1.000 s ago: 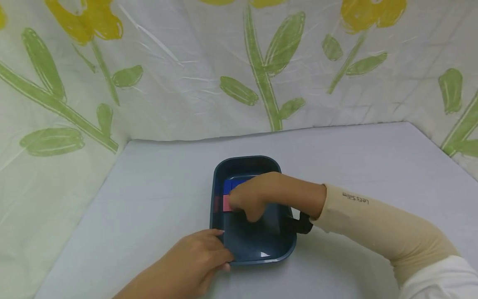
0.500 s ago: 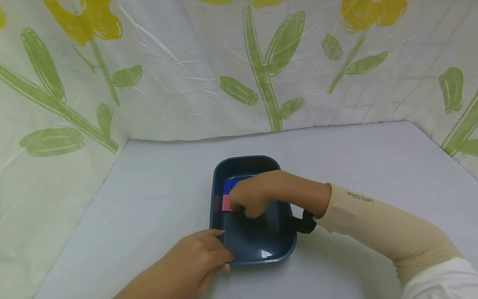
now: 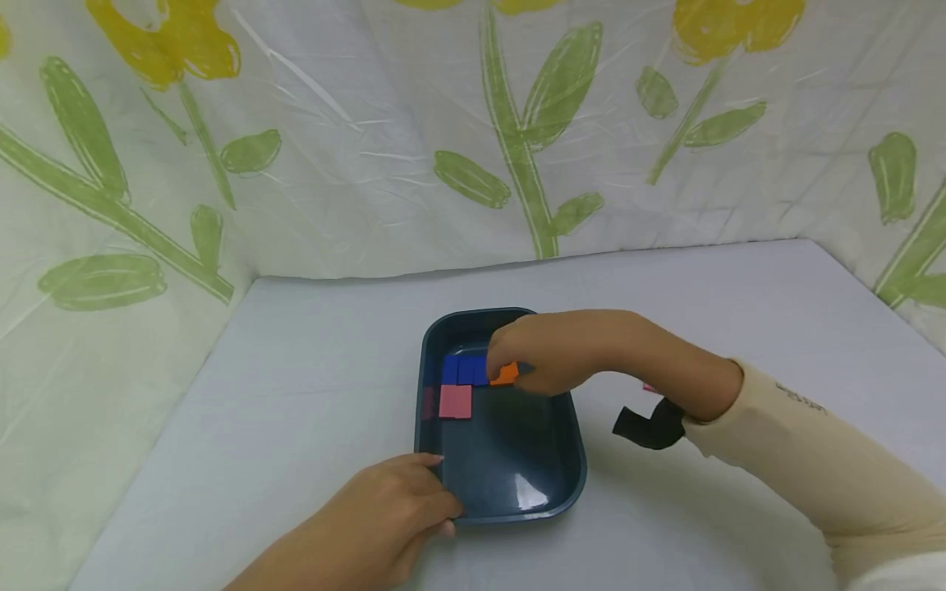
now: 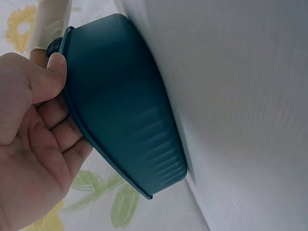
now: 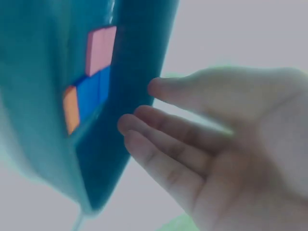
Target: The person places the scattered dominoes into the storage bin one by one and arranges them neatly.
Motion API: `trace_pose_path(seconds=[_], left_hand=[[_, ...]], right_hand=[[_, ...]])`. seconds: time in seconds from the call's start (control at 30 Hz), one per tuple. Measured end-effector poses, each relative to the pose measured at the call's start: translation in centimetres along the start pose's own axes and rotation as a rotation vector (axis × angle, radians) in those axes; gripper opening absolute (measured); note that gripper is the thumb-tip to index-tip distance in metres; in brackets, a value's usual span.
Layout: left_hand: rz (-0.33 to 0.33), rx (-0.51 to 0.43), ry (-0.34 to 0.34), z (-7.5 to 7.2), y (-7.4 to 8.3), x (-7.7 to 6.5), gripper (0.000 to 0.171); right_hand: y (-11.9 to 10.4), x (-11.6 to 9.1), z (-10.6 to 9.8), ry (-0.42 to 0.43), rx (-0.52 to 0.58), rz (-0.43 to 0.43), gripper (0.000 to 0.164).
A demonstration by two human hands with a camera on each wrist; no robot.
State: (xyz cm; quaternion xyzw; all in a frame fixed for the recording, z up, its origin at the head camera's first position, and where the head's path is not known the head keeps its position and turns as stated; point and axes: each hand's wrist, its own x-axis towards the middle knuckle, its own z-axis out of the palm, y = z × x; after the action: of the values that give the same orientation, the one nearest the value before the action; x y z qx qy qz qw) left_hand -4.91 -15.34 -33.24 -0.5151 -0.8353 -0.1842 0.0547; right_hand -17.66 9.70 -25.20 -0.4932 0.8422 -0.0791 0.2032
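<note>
A dark teal tray [image 3: 510, 484] lies on the table, its outside filling much of the left wrist view. My left hand [image 3: 399, 509] holds its near left corner, thumb and fingers on either side of the rim [image 4: 79, 122]. Inside sit pink blocks [image 3: 455, 402] at the left, with blue blocks [image 3: 466, 370] behind them and orange [image 3: 506, 375] to the right of the blue. My right hand [image 3: 543, 353] hovers over the tray's far right side, partly covering the orange. In the right wrist view its fingers [image 5: 168, 168] are loosely extended, with nothing between them and the thumb.
A small pink piece [image 3: 650, 387] shows on the table beyond my right forearm. A black band [image 3: 650, 427] hangs at the right wrist. White sheeting [image 3: 332, 205] with painted flowers stands behind the pale table [image 3: 310, 361].
My right hand has lifted off the pink blocks and moved right and back, uncovering the pink, blue and orange blocks. The left hand and tray have stayed in place.
</note>
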Motion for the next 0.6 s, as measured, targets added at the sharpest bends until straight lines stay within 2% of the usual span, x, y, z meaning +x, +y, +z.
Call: trace_pose_path(seconds=[0.27, 0.47, 0.6], left_hand=[[-0.04, -0.012, -0.026, -0.2, 0.2, 0.0, 0.004], [-0.041, -0.02, -0.012, -0.1, 0.2, 0.0, 0.003], [-0.032, -0.015, -0.002, -0.1, 0.1, -0.1, 0.003]], right_hand=[[1.5, -4.4, 0.3, 0.127, -0.002, -0.016, 0.028], [2.3, -7.1, 0.8, 0.165, 0.01, 0.113, 0.028], [3.2, -8.3, 1.8, 0.155, 0.012, 0.192, 0.028]])
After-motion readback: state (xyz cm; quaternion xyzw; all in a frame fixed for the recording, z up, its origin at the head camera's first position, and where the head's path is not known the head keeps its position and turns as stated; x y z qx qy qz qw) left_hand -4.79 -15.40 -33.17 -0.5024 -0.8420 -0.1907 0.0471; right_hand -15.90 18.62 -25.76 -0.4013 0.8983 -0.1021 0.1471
